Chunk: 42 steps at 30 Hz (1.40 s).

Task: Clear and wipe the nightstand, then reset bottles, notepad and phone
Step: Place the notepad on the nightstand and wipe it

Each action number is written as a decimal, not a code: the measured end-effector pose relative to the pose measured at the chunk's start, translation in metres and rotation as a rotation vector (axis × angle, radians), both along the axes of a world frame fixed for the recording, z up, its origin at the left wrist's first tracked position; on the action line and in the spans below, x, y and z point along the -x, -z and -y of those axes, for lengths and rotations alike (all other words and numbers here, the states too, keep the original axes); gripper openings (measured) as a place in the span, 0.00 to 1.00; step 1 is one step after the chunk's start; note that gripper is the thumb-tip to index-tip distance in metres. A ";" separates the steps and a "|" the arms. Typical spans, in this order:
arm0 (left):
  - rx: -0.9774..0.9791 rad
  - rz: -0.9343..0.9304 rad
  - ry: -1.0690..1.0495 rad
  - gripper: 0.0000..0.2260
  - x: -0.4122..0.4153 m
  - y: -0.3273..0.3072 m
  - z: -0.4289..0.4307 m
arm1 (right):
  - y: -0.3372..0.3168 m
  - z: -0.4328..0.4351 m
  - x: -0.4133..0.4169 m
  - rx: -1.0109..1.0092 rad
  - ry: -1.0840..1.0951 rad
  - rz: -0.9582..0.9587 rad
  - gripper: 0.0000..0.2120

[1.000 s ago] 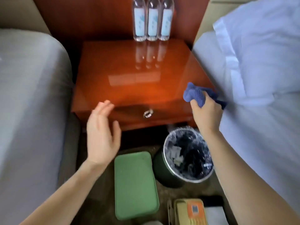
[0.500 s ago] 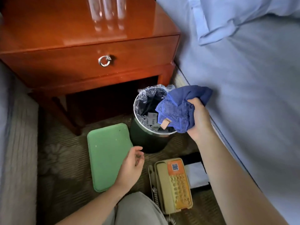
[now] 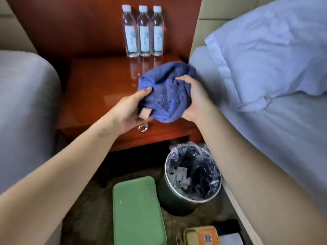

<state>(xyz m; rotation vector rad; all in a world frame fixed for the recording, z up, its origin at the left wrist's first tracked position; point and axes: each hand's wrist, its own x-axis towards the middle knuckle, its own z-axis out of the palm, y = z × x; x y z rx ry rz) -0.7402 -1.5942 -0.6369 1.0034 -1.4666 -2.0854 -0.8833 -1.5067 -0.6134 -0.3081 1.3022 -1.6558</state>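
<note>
Over the front edge of the table (image 3: 99, 89), the left hand (image 3: 131, 110) pinches a blue cloth (image 3: 166, 89) and the right hand (image 3: 192, 101) grips its bunched far side, fingers curled. The cloth looks like thick, soft terry with a tan tag. Clearing seems done and wiping nearly so: the glossy top carries only 3 bottles (image 3: 144, 30), upright in a row at the back. The phone (image 3: 201, 236) lies on the floor near the bin (image 3: 192, 175); I cannot make out a notepad.
</note>
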 end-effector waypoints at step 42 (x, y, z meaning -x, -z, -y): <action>0.912 0.685 1.031 0.24 0.088 0.381 -0.309 | 0.439 -0.410 -0.022 -1.193 0.488 -0.126 0.22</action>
